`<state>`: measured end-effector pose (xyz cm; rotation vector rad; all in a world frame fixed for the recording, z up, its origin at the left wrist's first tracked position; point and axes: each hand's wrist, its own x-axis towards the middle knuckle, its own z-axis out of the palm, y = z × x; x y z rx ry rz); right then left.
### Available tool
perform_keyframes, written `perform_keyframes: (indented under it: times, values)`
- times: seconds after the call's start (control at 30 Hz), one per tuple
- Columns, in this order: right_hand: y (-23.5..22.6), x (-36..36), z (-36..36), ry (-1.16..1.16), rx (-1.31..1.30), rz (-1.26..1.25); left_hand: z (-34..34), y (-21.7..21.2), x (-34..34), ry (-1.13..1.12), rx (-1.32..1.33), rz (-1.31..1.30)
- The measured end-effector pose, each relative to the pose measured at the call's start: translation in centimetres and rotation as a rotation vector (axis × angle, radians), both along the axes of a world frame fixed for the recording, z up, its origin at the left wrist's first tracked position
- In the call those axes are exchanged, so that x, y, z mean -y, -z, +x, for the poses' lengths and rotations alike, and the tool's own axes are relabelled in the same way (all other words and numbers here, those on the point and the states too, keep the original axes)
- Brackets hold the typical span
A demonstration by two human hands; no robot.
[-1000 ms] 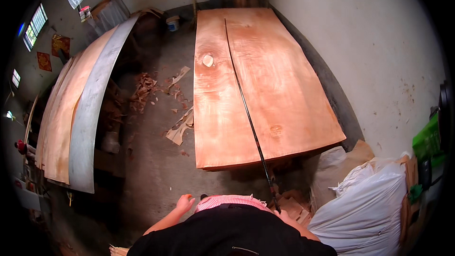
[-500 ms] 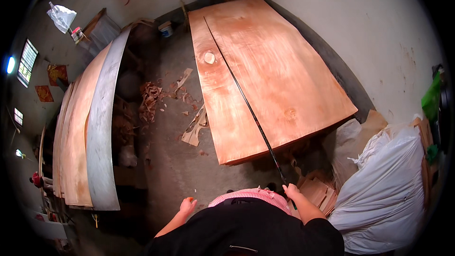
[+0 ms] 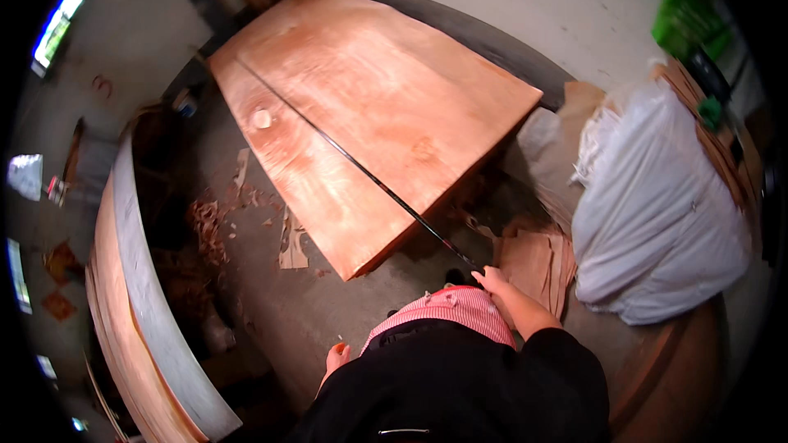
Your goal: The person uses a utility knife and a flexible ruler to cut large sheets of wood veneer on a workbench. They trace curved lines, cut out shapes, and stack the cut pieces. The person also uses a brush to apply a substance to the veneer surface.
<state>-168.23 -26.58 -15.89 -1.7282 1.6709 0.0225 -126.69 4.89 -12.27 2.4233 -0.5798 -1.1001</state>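
My right hand (image 3: 492,280) is closed round the near end of a long, thin black rod (image 3: 373,180). From there the rod reaches out over a stack of large reddish wood veneer sheets (image 3: 386,82), its tip near the stack's far left corner. Whether it touches the top sheet I cannot tell. A pale round patch (image 3: 262,119) marks that sheet left of the rod. Low at my left side, my left hand (image 3: 335,358) is closed on a small orange object (image 3: 339,348), too small to name.
Another stack of wood sheets (image 3: 115,279) with a grey sheet (image 3: 156,279) stands at left. Veneer scraps (image 3: 293,242) and shavings (image 3: 207,230) lie on the floor between. Right of me are brown sheet pieces (image 3: 533,267) and a large white-wrapped bundle (image 3: 657,213).
My view has turned to the right, so the veneer stack now slants to the left and the white bundle sits nearer. Both hands keep their grip.
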Motion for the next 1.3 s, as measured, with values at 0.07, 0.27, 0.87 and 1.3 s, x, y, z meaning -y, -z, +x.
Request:
perform_keyframes:
  times: [0.07,0.27,0.87,1.3]
  values:
    - [-0.3,0.3,-1.8,0.052,0.035,0.086,2.7,5.5,-1.8,-0.096,-0.121,-0.049]
    - [-2.7,1.2,-4.1,0.026,-0.011,0.116,1.3,4.6,1.7,0.061,0.046,0.015]
    - [-7.3,2.5,-3.8,-0.169,0.045,-0.134,-8.9,-5.5,7.7,0.061,0.059,0.081]
    - [-11.9,0.4,12.7,-0.414,0.420,0.000,-4.1,0.4,-3.3,-0.177,0.043,0.007]
